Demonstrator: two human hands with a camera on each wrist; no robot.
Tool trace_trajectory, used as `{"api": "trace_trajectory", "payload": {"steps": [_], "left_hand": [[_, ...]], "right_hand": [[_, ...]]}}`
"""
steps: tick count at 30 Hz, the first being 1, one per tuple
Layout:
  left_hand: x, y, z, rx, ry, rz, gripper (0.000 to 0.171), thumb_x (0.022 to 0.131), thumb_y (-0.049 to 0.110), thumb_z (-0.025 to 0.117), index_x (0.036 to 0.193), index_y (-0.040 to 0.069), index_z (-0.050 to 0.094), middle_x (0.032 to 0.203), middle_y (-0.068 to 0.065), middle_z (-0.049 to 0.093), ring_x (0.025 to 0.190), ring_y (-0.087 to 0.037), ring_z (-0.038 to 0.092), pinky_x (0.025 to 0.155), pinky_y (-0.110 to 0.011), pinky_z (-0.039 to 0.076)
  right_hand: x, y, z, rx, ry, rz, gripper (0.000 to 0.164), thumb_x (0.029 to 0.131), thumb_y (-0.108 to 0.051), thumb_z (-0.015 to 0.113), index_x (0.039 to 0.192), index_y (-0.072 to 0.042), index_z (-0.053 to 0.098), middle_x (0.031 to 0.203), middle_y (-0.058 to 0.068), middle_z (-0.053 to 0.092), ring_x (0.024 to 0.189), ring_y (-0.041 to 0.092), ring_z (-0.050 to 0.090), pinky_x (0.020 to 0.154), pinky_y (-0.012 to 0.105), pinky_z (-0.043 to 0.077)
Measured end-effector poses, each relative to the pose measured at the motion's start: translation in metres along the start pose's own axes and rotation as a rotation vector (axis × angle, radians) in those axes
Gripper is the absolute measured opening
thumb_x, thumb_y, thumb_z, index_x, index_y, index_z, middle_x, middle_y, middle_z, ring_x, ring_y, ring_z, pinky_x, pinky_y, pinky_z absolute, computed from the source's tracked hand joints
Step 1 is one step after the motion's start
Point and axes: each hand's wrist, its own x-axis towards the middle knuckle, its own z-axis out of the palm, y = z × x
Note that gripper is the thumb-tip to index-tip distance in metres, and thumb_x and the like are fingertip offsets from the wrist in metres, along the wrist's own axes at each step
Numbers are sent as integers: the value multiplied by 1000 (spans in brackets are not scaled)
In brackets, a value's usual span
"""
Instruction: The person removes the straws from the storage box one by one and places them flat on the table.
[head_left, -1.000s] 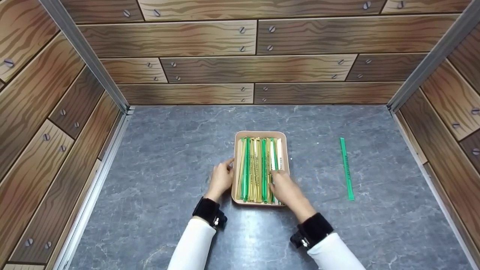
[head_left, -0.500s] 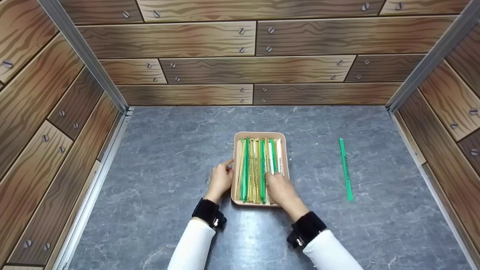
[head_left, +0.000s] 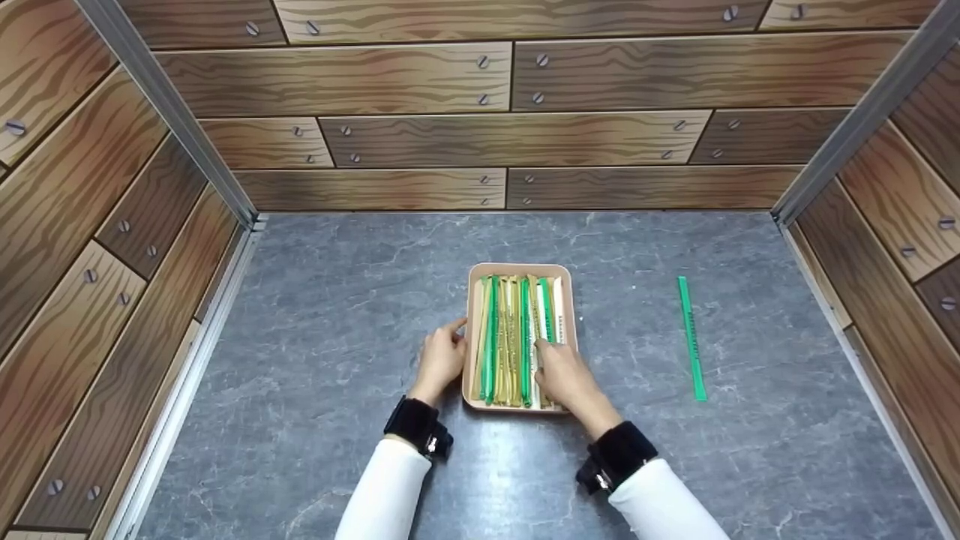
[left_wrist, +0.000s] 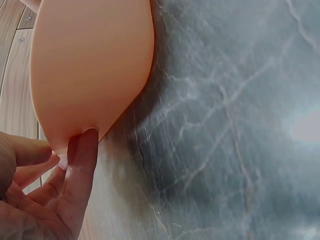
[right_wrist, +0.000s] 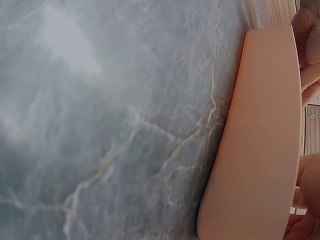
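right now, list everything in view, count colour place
tray: 1, tan, on table
slim packets: many, gold, green and white, in tray
loose packet: 1, green, right of tray
table: 1, grey, under tray
plank walls: 3, brown, back and sides
screw heads: many, grey, on walls
metal rails: several, grey, wall edges
sleeves: 2, white, head view's bottom
wristbands: 2, black, next to sleeves
left hand: 1, bare, touching tray's left side
right hand: 1, bare, over tray's packets

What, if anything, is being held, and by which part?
The left hand touches the side of the tray; no clear grip shows. The right hand is over slim packets; whether it pinches one is hidden.
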Motion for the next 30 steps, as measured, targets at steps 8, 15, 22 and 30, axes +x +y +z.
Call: {"api": "trace_trajectory", "payload": {"steps": [8,15,22,30], "left_hand": [[0,1,-1,-11,-8,-6,43,87,-2,60,129,2,63,82,-8,70,66,-20,63,62,-36,53],[0,1,-2,-14,5,21,42,85,-2,60,127,2,65,80,-7,69,68,-21,64,63,-38,53],[-1,1,-1,-15,-1,7,43,86,-3,61,128,2,64,81,-8,69,67,-22,63,64,-38,53],[0,4,-1,27,-16,-1,41,90,0,59,131,2,62,82,-7,69,67,-20,63,63,-37,53]], "right_hand": [[0,1,-2,52,-54,57,35,79,4,66,114,0,68,108,20,68,85,31,66,73,41,57],[-1,2,-3,115,-15,75,21,82,0,68,103,0,72,99,18,70,81,27,67,74,40,57],[-8,8,-18,353,58,99,35,84,9,60,118,3,66,94,17,68,57,16,60,51,28,55],[-21,38,-47,403,223,92,65,80,14,57,141,-6,51,90,16,66,61,19,62,47,28,52]]}}
